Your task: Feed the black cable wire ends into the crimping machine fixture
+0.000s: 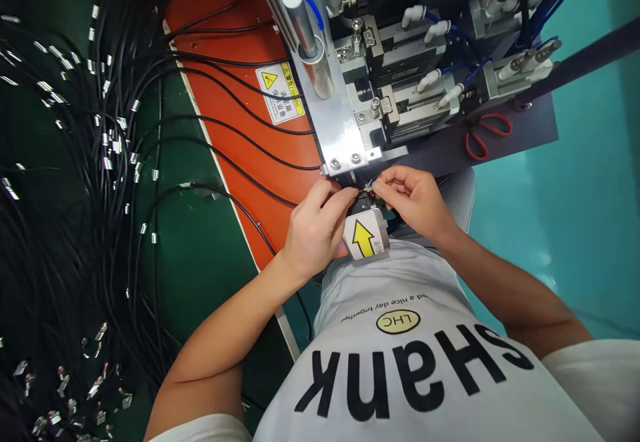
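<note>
We find both hands at the near edge of the machine (350, 115), just below its bolted steel plate.

The left hand (315, 225) has thumb and forefinger pressed together on a cable end (356, 195). Its other fingers curl under the palm, against a small block bearing a yellow arrow label (364, 238).

The right hand (415, 202) meets it from the right. Its thumb and forefinger tips are closed on the coloured strands (371, 191) that stick out of that cable end. The strands lie in the narrow space between the two hands' fingertips, above the arrow block and touching both pinches. They are too small for us to count or to tell their colours apart with any certainty.

The rest of that cable is hidden under the left hand.

To the left, several black cables (235, 129) run across an orange mat (225, 22) toward the machine. A large loose heap of cables with metal ferrules (75, 162) covers the green surface beyond. A yellow warning sticker (280, 92) sits on the mat beside the steel column. Red-handled scissors (483, 135) lie on the dark base plate, to the right and farther off.
</note>
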`<state>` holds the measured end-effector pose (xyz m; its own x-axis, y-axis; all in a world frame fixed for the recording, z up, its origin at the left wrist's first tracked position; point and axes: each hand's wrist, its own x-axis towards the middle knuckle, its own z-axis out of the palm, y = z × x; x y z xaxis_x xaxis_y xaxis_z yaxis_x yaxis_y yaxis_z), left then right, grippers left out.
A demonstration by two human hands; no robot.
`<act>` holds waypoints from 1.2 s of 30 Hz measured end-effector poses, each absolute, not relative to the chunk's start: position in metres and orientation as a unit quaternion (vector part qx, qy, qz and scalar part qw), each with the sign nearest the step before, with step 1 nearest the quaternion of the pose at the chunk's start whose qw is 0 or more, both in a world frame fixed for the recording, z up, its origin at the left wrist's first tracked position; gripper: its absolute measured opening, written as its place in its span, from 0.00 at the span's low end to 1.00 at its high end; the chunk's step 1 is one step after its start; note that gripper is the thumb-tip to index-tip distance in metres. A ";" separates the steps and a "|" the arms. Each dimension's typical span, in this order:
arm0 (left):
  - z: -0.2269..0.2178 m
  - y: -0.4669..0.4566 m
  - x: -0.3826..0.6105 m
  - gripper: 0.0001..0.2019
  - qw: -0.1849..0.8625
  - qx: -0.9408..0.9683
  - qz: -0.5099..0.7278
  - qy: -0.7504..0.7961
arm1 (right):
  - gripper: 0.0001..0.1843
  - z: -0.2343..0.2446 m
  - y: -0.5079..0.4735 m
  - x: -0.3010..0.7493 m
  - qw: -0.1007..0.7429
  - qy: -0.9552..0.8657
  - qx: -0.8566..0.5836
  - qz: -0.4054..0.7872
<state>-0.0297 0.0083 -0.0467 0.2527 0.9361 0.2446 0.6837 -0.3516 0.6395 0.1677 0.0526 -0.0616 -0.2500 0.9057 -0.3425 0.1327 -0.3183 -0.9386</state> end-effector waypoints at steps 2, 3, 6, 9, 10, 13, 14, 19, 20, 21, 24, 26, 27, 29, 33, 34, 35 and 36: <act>-0.051 0.009 -0.031 0.13 0.198 0.773 0.295 0.526 | 0.12 -0.064 0.054 0.168 0.313 -0.492 -0.528 0.618; -0.052 0.009 -0.032 0.13 0.195 0.777 0.293 0.522 | 0.12 -0.065 0.054 0.168 0.314 -0.494 -0.528 0.616; -0.054 0.011 -0.033 0.14 0.191 0.787 0.290 0.510 | 0.11 -0.066 0.055 0.169 0.314 -0.500 -0.527 0.612; -0.054 0.012 -0.033 0.14 0.177 0.792 0.290 0.507 | 0.10 -0.066 0.056 0.170 0.315 -0.502 -0.524 0.612; -0.054 0.012 -0.033 0.14 0.171 0.793 0.290 0.507 | 0.09 -0.067 0.057 0.170 0.316 -0.504 -0.523 0.611; -0.054 0.012 -0.032 0.14 0.164 0.795 0.289 0.507 | 0.09 -0.068 0.057 0.170 0.317 -0.507 -0.521 0.610; -0.054 0.012 -0.032 0.14 0.165 0.795 0.289 0.507 | 0.09 -0.068 0.057 0.170 0.317 -0.507 -0.520 0.610; -0.055 0.012 -0.031 0.14 0.155 0.800 0.282 0.506 | 0.08 -0.071 0.056 0.170 0.321 -0.520 -0.519 0.598; -0.056 0.012 -0.031 0.14 0.150 0.802 0.278 0.507 | 0.07 -0.072 0.055 0.170 0.325 -0.523 -0.517 0.595; -0.056 0.011 -0.031 0.14 0.146 0.803 0.273 0.509 | 0.07 -0.072 0.055 0.170 0.329 -0.526 -0.515 0.592; -0.057 0.010 -0.032 0.14 0.143 0.807 0.256 0.513 | 0.05 -0.071 0.053 0.170 0.338 -0.535 -0.510 0.582; -0.057 0.010 -0.032 0.15 0.142 0.808 0.245 0.516 | 0.05 -0.071 0.053 0.169 0.338 -0.541 -0.510 0.577; -0.057 0.009 -0.032 0.15 0.141 0.809 0.240 0.518 | 0.05 -0.071 0.053 0.169 0.336 -0.543 -0.512 0.574; -0.057 0.008 -0.032 0.16 0.137 0.809 0.233 0.522 | 0.05 -0.071 0.053 0.169 0.329 -0.550 -0.518 0.566; -0.056 0.007 -0.032 0.16 0.129 0.812 0.217 0.526 | 0.05 -0.066 0.052 0.168 0.303 -0.569 -0.537 0.544; -0.055 0.007 -0.031 0.16 0.125 0.814 0.210 0.527 | 0.04 -0.064 0.052 0.167 0.298 -0.578 -0.542 0.532; -0.054 0.007 -0.031 0.16 0.120 0.817 0.203 0.527 | 0.04 -0.062 0.052 0.167 0.293 -0.591 -0.548 0.515; -0.054 0.008 -0.030 0.16 0.114 0.819 0.196 0.527 | 0.03 -0.059 0.052 0.166 0.289 -0.607 -0.553 0.493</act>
